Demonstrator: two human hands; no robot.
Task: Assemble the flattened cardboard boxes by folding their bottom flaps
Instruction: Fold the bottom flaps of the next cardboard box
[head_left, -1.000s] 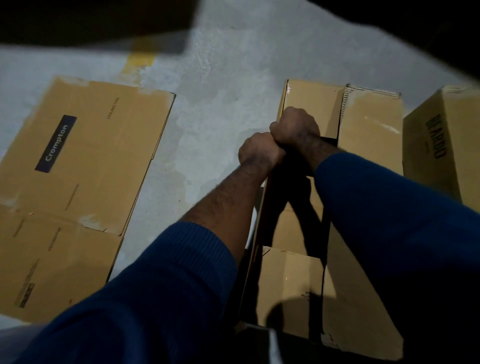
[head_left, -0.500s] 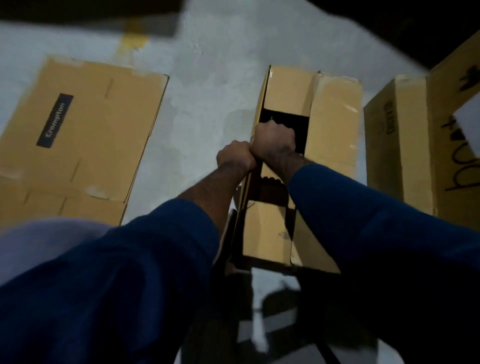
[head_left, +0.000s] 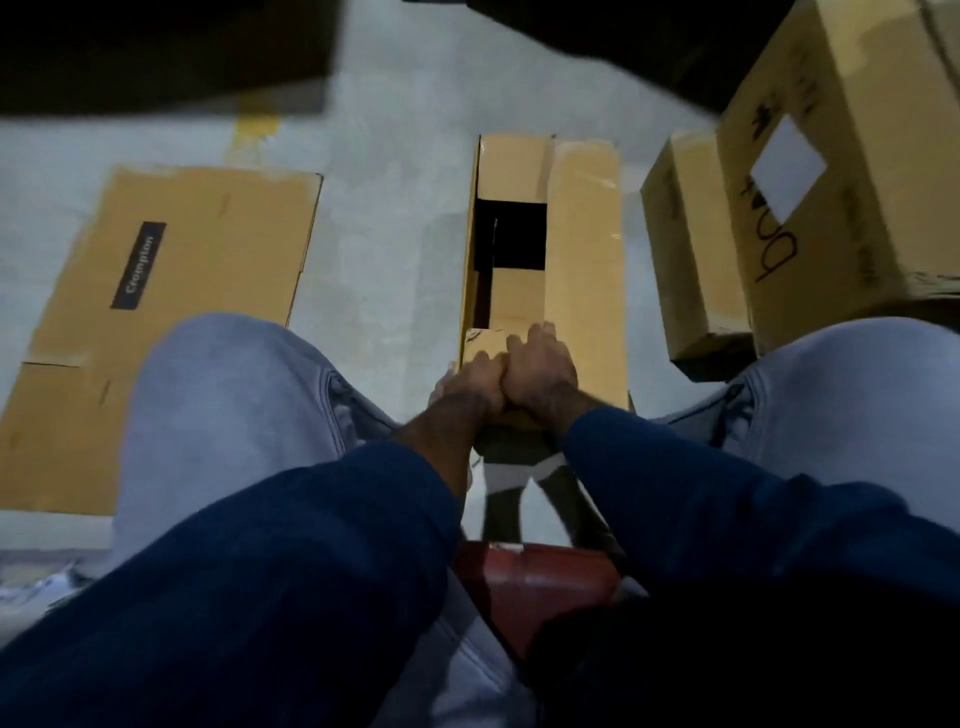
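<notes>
Right now you are working on the tall brown corrugated cardboard box (head_left: 584, 249) that is standing on the grey concrete floor (head_left: 384, 249) between your knees, its flapped end facing up at you. Your left hand (head_left: 475, 382) is curling its fingers round the edge of the short near end flap (head_left: 485, 343), and your right hand (head_left: 543, 371) is lying just beside it, touching it, fingers bent over the same flap; whether it is gripping or only pressing, you are not showing clearly enough to tell. Expect the box to be handling light and hollow, stiff across its panels but giving readily along the scored creases, so it is likely sliding or tipping if you are pushing off-centre. Holding a flap near its free edge is probably giving you the best leverage. Beyond your hands a dark rectangular gap (head_left: 511, 234) is showing between the flaps, so the end is not yet closed. A flattened brown box with a dark label (head_left: 171, 270) is lying well apart on your left
</notes>
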